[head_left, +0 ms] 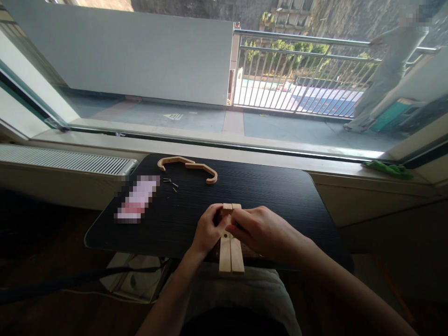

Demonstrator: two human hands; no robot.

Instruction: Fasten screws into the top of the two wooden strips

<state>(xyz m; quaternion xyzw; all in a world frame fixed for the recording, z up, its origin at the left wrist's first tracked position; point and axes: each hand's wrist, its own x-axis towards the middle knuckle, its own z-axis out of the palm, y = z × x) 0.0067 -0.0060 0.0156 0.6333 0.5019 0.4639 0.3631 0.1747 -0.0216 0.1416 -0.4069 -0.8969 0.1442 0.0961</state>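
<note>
Two pale wooden slats (231,252) lie side by side on a black table (273,191), their near ends sticking out over its front edge. My left hand (207,232) grips the slats from the left, fingers curled against them. My right hand (259,229) is closed over them from the right, covering their middle. Farther back on the table lie two curved wooden hook-shaped pieces (187,166) and a few small screws (170,183).
A blurred pink and white packet (137,198) lies at the table's left. A radiator (66,161) runs along the left under a big window. Outside are a balcony with a metal railing (297,79) and a standing person (385,74). A green cloth (387,168) sits on the sill.
</note>
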